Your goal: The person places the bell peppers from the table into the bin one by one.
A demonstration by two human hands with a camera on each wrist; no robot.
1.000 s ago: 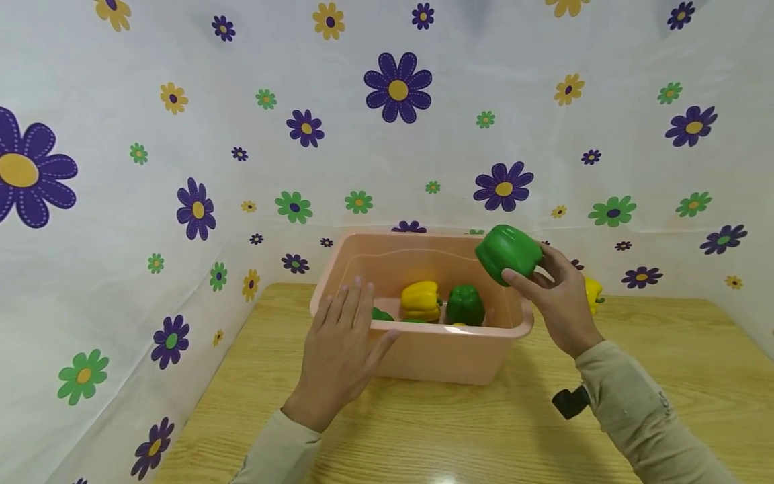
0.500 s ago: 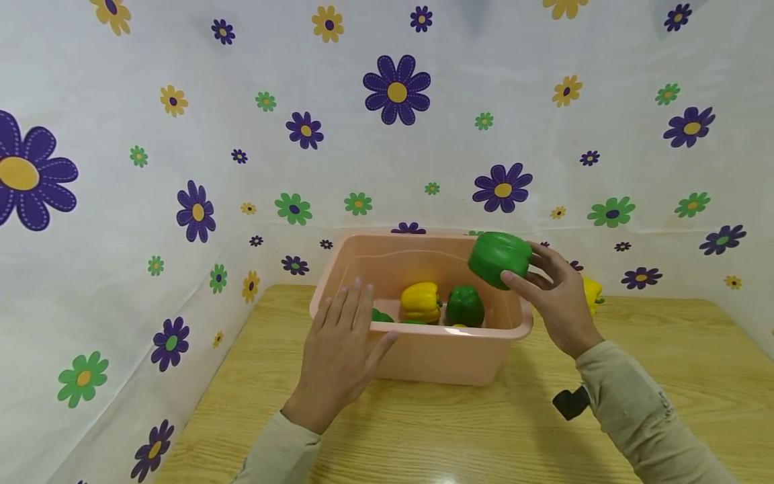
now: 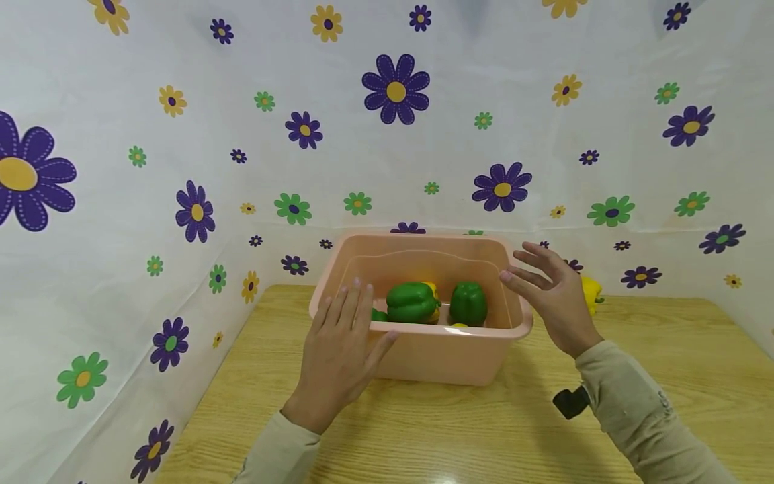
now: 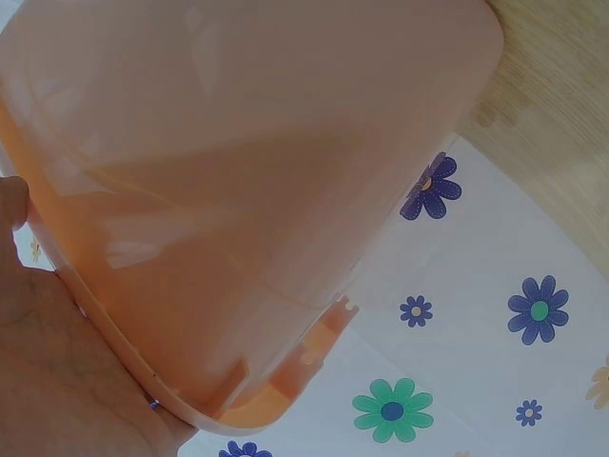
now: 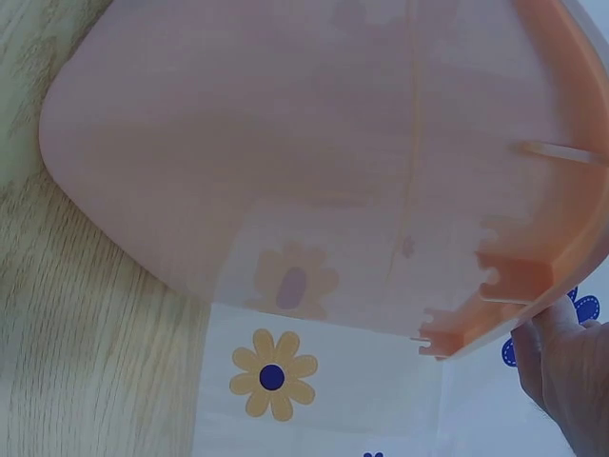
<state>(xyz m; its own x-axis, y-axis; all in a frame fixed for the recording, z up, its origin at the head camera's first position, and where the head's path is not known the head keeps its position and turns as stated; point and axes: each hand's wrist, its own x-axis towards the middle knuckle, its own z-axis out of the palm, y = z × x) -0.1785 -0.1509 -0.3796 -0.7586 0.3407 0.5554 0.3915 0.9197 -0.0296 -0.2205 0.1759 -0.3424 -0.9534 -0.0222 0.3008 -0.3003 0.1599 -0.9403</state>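
Note:
A peach plastic bin (image 3: 435, 356) holds bell peppers. Inside it, a green bell pepper (image 3: 411, 302) lies on its side, partly covering a yellow bell pepper (image 3: 432, 289). To their right sits another green bell pepper (image 3: 468, 304). The front wall hides most of the other pieces. My left hand (image 3: 338, 356) rests on the front-left rim, fingers straight; in the left wrist view the hand (image 4: 76, 371) lies along the rim. By the right rim my right hand (image 3: 556, 302) has its fingers spread and holds nothing. The right wrist view shows that hand (image 5: 571, 381) beside the bin's edge.
Behind my right hand, a yellow bell pepper (image 3: 592, 293) lies on the wooden table (image 3: 423, 437), partly hidden. A flower-print sheet (image 3: 423, 154) hangs at the back and left. A small black device (image 3: 570, 402) sits at my right wrist.
My right hand has let go of the green bell pepper, which dropped into the bin in front of the yellow one. The right-hand green pepper has shifted slightly. My left hand has stayed put.

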